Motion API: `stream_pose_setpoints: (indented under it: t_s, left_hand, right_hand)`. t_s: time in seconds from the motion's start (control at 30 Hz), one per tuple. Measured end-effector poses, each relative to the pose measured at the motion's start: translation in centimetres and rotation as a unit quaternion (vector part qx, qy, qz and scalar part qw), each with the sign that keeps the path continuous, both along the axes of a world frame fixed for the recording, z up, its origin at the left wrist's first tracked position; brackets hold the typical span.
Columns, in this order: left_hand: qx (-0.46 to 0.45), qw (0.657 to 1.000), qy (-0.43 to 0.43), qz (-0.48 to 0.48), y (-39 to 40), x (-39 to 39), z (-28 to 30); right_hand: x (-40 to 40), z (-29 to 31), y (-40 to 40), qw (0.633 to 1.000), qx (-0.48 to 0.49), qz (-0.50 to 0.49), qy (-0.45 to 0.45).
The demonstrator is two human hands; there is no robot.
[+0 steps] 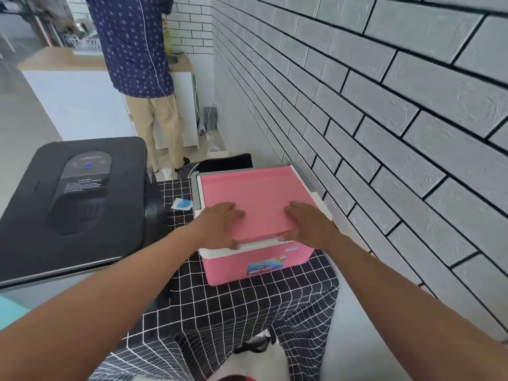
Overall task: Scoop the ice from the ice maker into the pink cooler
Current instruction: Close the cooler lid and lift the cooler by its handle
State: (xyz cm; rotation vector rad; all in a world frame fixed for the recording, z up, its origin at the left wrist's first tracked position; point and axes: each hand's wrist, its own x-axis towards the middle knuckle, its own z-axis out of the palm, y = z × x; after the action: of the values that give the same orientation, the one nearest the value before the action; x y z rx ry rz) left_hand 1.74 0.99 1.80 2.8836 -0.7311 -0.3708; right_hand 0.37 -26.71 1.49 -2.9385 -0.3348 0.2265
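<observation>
Forearms: both reach out from the camera over the checked tabletop (233, 303).
Left hand (220, 225): fingers flat on the lid (255, 199), thumb hooked under its front edge.
Right hand (305, 224): same hold, opposite corner.
Pink cooler (255, 259): under the fingers, lid barely raised.
Ice maker (74, 199): left of the fingers, closed.
Progress: judged just starting; no ice or scoop visible, all scooping remains.

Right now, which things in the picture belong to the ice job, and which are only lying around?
For the job:
- pink cooler, lid on
- black ice maker, closed
- left hand and right hand, gripping the lid's front edge

Just lying about:
- blue and white packet on the checked cloth
- black bag behind the cooler
</observation>
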Motion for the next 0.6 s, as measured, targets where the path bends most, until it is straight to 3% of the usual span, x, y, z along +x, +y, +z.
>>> stream_pose_setpoints:
  t_s: [0.13, 0.27, 0.6]
  left_hand:
    - [-0.064, 0.994, 0.032, 0.077, -1.3, 0.4, 0.0]
    - [-0.048, 0.987, -0.012, 0.153, -3.6, 0.5, -0.5]
    - [-0.042, 0.979, -0.057, 0.189, -5.0, -0.5, -2.6]
  right_hand:
    - [1.2, 0.8, -0.2, 0.999, 0.04, 0.008, -0.006]
    - [2.9, 0.8, -0.4, 1.0, 0.014, 0.0, -0.012]
    - [3.6, -1.5, -0.4, 0.997, -0.007, -0.007, -0.07]
